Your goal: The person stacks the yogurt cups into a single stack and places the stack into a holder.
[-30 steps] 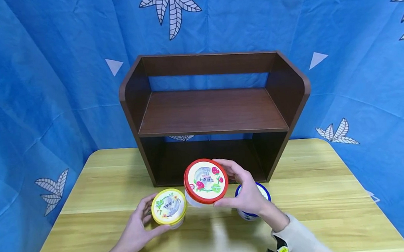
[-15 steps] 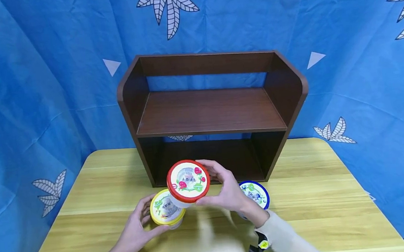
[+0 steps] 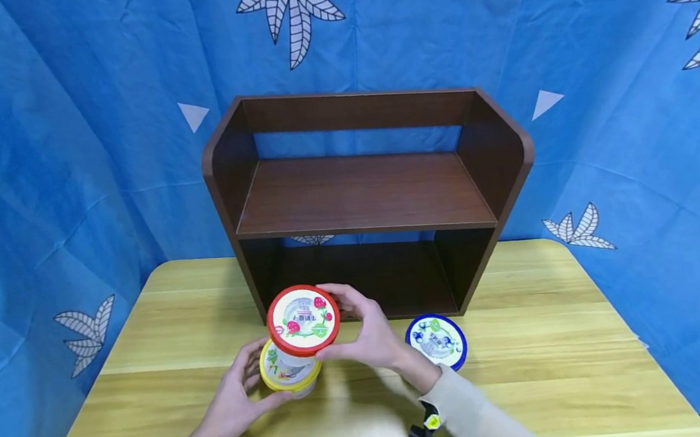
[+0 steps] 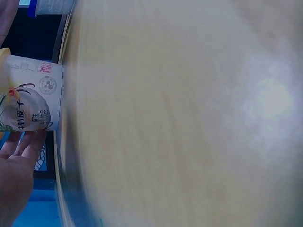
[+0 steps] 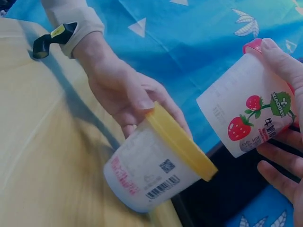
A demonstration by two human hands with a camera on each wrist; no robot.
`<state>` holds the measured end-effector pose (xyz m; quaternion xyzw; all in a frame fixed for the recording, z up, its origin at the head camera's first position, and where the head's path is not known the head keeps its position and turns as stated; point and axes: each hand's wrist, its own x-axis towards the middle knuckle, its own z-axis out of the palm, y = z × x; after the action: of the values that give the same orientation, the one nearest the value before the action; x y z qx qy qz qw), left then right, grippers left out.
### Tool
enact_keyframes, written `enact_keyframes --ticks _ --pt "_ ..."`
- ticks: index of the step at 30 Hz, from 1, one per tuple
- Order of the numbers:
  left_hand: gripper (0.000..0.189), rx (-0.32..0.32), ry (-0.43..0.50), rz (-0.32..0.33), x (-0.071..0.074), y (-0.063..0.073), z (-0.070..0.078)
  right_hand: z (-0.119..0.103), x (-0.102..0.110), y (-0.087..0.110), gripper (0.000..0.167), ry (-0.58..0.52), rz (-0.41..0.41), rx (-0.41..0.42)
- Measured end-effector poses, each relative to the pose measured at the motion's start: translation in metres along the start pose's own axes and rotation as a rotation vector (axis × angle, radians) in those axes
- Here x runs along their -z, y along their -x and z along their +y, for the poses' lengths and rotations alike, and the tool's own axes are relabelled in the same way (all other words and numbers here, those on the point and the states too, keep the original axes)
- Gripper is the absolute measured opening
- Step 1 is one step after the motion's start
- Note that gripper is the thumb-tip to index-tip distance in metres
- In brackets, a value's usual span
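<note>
My left hand (image 3: 234, 398) holds a small white tub with a yellow lid (image 3: 290, 373), thumb on the near side and fingers on the far side. Its printed side wall, the tub (image 4: 31, 94), shows in the left wrist view, standing on the table. Above it my right hand (image 3: 366, 331) grips a tub with a red lid (image 3: 304, 320) by its lid rim, strawberries printed on it. In the right wrist view the strawberry tub (image 5: 248, 101) is clear of the yellow-lidded tub (image 5: 154, 163). In the head view it overlaps the yellow lid.
A third tub with a blue lid (image 3: 436, 341) stands to the right on the wooden table (image 3: 563, 366). Behind the tubs is a dark brown two-tier shelf (image 3: 366, 193). A blue patterned cloth (image 3: 615, 105) hangs around the table's back and sides.
My right hand has carried the red-lidded tub leftward from beside the yellow-lidded tub to above it. The blue-lidded tub has come into fuller view. My left hand has stayed put.
</note>
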<state>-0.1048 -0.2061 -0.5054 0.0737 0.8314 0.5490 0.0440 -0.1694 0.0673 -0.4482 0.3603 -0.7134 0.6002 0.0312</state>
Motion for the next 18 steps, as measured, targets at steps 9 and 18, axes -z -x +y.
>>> enact_keyframes --ticks 9,18 --pt "0.094 0.030 0.030 -0.011 0.002 -0.001 -0.001 0.006 -0.008 0.001 0.088 -0.012 -0.026 -0.031" --pt "0.091 0.033 0.049 -0.015 0.002 0.000 0.000 0.008 -0.014 0.000 0.090 -0.011 -0.054 -0.083"
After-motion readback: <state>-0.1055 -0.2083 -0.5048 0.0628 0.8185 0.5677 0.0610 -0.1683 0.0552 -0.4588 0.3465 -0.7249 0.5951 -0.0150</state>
